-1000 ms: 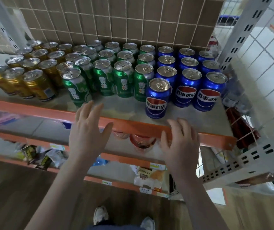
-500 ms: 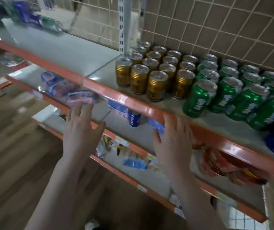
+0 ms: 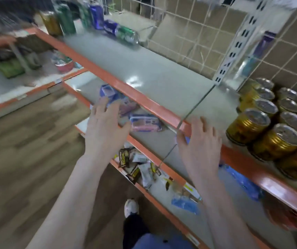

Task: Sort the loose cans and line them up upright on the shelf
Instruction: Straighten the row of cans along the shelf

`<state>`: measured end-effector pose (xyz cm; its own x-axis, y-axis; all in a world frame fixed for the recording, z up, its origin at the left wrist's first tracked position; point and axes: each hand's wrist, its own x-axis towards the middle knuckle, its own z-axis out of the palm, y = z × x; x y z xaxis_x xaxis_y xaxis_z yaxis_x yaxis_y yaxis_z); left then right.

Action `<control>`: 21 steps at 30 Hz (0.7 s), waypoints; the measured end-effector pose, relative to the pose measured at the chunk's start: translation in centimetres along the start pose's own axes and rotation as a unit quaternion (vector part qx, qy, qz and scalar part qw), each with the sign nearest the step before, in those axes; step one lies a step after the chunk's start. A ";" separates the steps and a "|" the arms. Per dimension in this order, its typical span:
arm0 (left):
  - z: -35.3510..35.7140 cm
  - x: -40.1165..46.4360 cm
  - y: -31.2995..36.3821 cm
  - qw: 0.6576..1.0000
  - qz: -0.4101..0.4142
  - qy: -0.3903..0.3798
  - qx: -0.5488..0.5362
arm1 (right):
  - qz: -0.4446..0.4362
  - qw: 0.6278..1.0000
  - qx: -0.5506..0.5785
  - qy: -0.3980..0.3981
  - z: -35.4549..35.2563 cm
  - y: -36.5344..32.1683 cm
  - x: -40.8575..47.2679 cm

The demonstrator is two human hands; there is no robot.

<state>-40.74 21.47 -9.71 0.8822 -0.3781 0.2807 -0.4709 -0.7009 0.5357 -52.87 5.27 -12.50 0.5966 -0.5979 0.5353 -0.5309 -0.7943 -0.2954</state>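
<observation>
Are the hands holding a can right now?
No. The left hand and right hand are both open and empty, near the shelf's orange edge.

Left hand [image 3: 106, 126] and right hand [image 3: 200, 146] outstretched, palms down, fingers spread, empty

You face a brown tiled wall [image 3: 296, 56] behind white wire mesh [image 3: 189, 38]. A white slotted upright [image 3: 234, 51] stands against it. Orange-edged grey shelving [image 3: 162, 83] runs diagonally in tiers. The floor [image 3: 27, 150] is wood-look plank. Light glares off the shelf surface.
</observation>
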 end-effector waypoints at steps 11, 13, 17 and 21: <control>-0.1 19.8 -8.5 0.998 -0.016 0.026 0.046 | 0.017 0.998 0.057 -0.022 13.5 -10.5 16.0; -0.3 22.9 -9.4 0.999 -0.019 0.015 0.032 | 0.015 0.999 0.046 -0.021 15.3 -12.1 18.2; 0.4 30.0 -12.2 1.000 0.000 -0.008 0.011 | 0.032 0.998 0.026 -0.039 19.1 -14.9 21.8; 2.0 37.5 -15.6 0.997 0.056 -0.048 -0.018 | 0.074 0.997 -0.015 -0.029 23.3 -17.8 24.7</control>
<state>-0.36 17.00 -9.12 0.8187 -0.5097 0.2643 -0.5644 -0.6296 0.5340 -14.67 2.11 -12.51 0.5435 -0.7148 0.4402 -0.6337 -0.6932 -0.3434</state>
